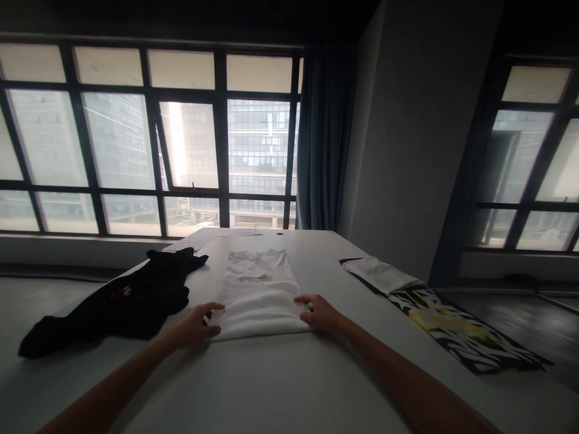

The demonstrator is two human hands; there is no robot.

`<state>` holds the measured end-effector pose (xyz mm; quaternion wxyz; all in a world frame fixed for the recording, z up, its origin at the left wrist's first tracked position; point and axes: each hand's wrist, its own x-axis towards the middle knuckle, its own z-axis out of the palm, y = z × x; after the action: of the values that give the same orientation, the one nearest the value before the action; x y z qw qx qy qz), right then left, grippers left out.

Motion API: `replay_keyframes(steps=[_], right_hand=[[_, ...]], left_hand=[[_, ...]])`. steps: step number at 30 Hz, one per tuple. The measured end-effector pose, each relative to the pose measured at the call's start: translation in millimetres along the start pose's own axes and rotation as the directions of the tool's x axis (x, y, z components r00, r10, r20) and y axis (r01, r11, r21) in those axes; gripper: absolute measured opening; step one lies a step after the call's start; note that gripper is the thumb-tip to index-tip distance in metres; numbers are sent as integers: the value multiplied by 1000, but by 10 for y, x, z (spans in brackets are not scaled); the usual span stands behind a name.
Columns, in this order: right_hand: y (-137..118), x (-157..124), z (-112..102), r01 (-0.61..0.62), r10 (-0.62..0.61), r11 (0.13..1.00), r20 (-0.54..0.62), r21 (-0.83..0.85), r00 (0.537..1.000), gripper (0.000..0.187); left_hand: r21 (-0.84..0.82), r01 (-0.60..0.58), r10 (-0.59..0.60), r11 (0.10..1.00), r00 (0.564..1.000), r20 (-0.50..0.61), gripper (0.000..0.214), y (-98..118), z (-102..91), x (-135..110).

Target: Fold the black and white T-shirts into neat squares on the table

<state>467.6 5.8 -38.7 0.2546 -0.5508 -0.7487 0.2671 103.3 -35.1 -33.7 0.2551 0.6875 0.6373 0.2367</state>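
Note:
A white T-shirt (260,304) lies partly folded in the middle of the table, its lower part turned up in a flat layer and its upper part wrinkled at the far end. At its left edge rests my left hand (199,325), thumb and fingers apart. My right hand (320,312) is at the right edge in much the same pose, fingertips on the cloth. Neither hand is closed around the fabric.
On the left of the white table (253,386) a black garment (122,301) lies crumpled. To the right are a folded white cloth (382,274) and a black, white and yellow patterned garment (465,328). Papers (235,232) lie at the far edge.

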Motion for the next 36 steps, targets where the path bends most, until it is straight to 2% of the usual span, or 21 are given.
replay_keyframes(steps=[2, 4, 5, 7, 8, 9, 10, 11, 12, 13, 15, 17, 20, 22, 24, 26, 28, 30, 33, 36], right_hand=[[-43, -44, -85, -48, 44, 997, 78, 55, 996, 52], [-109, -104, -208, -87, 55, 989, 252, 119, 966, 49], [-144, -138, -278, -113, 50, 983, 380, 145, 923, 50], [-202, -201, -407, -183, 33, 968, 635, 172, 771, 56], [-218, -223, -452, -216, 24, 959, 708, 182, 706, 60], [-222, -234, -476, -242, 22, 949, 727, 200, 686, 62], [-214, -232, -477, -255, 26, 940, 697, 227, 717, 63], [-197, -217, -453, -256, 42, 931, 622, 260, 782, 61], [-171, -192, -407, -248, 64, 923, 517, 293, 853, 58], [-140, -158, -344, -231, 88, 918, 404, 321, 911, 55], [-82, -83, -196, -183, 108, 919, 222, 349, 969, 51], [-47, -23, -70, -101, 75, 940, 91, 326, 993, 48], [-51, 10, 3, 12, 1, 954, -41, 300, 999, 53], [-65, 7, -16, 83, -58, 918, -77, 387, 995, 65], [-62, 9, -39, 137, -105, 864, -92, 485, 990, 72], [-32, 30, -26, 115, -73, 857, -103, 503, 992, 64], [12, 69, 28, 31, 26, 901, -125, 434, 992, 49], [46, 112, 87, 0, 65, 943, -183, 332, 981, 35], [38, 159, 92, 75, -8, 958, -237, 278, 971, 22], [-26, 202, -14, 170, -83, 924, -255, 344, 963, 24]], left_hand=[[-20, 15, -14, 1000, 999, 34, 50, 55, -34, -67], [-51, 46, -38, 998, 988, 148, 44, 98, -97, -158], [-62, 67, -50, 996, 968, 248, 46, 108, -135, -203], [-94, 108, -53, 990, 888, 457, 58, 97, -200, -263], [-118, 128, -50, 985, 855, 517, 64, 79, -217, -266], [-142, 144, -49, 979, 850, 525, 67, 55, -220, -248], [-162, 150, -56, 975, 877, 478, 69, 28, -207, -208], [-174, 139, -64, 975, 923, 379, 68, 0, -180, -148], [-169, 115, -72, 979, 967, 245, 67, -27, -141, -76], [-148, 82, -67, 986, 993, 102, 66, -52, -94, 4], [-90, -7, -4, 996, 992, -124, 64, -97, 2, 157], [-52, -89, 74, 995, 970, -230, 62, -136, 72, 269], [-149, -147, 106, 978, 962, -253, 73, -176, 101, 336], [-338, -173, 108, 925, 973, -203, 79, -188, 85, 332], [-511, -174, 119, 842, 983, -138, 72, -186, 70, 316], [-580, -143, 92, 802, 989, -116, 63, -168, 73, 301], [-594, -103, 29, 798, 991, -133, 59, -127, 87, 291], [-632, -82, 8, 771, 993, -120, 56, -58, 86, 284], [-732, -45, 38, 679, 999, -26, 48, 83, 6, 284], [-802, -47, 91, 595, 996, 10, 42, 199, -146, 333]])
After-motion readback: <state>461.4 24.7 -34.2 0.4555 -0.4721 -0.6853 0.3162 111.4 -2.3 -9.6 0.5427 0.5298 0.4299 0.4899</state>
